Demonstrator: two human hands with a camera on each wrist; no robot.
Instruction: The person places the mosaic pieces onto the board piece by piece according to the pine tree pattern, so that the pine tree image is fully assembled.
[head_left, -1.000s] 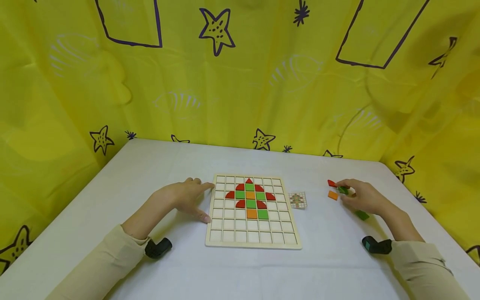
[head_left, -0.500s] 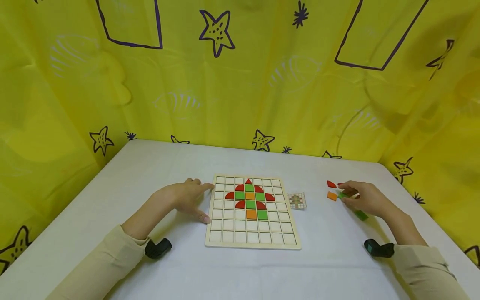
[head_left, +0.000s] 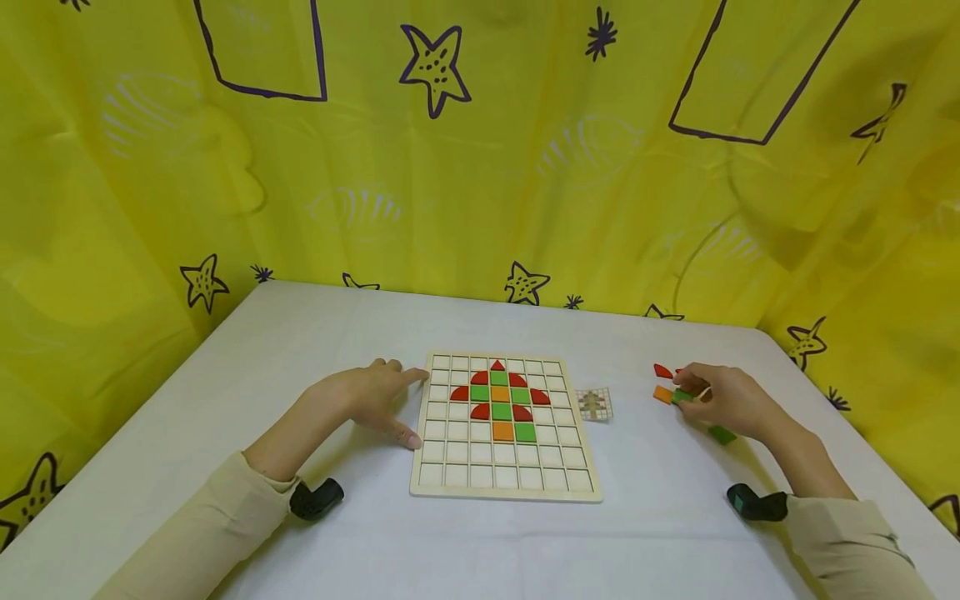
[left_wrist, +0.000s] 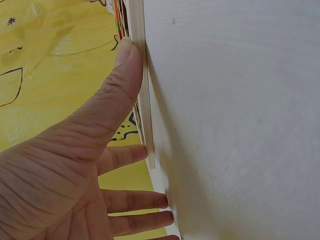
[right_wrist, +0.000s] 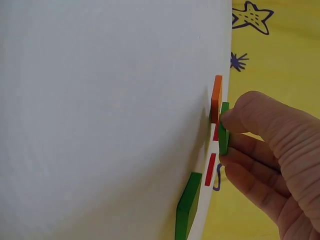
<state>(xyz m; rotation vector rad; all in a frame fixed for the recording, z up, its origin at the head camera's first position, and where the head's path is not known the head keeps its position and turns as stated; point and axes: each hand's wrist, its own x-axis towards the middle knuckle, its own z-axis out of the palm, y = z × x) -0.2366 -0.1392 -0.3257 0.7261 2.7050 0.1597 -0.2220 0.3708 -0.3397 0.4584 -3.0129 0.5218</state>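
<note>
My left hand (head_left: 371, 400) rests at the left edge of a wooden grid board (head_left: 461, 475), its thumb and index finger touching the rim; the left wrist view shows its fingers extended. Red, green and orange tiles form a tree-like pattern in the board's cells. Right of the board, my right hand (head_left: 735, 404) pinches a green square tile (right_wrist: 224, 130) between thumb and fingertips, close beside an orange square tile (head_left: 662, 394). A red curved-edge tile (head_left: 662, 371) lies just beyond. Another red tile (right_wrist: 210, 169) is mostly hidden by the fingers in the head view.
Nearer the right wrist lies a second green tile (head_left: 722, 434) on the white tabletop (head_left: 525, 550). A small card (head_left: 595, 404) printed with a tree pattern touches the board's right edge. Yellow curtain (head_left: 480, 183) surrounds the table's back and sides.
The green tile between my right fingers has gone from tilted, near the red tile, to lower beside the orange one. A second red tile has come partly into sight. My left hand stays put.
</note>
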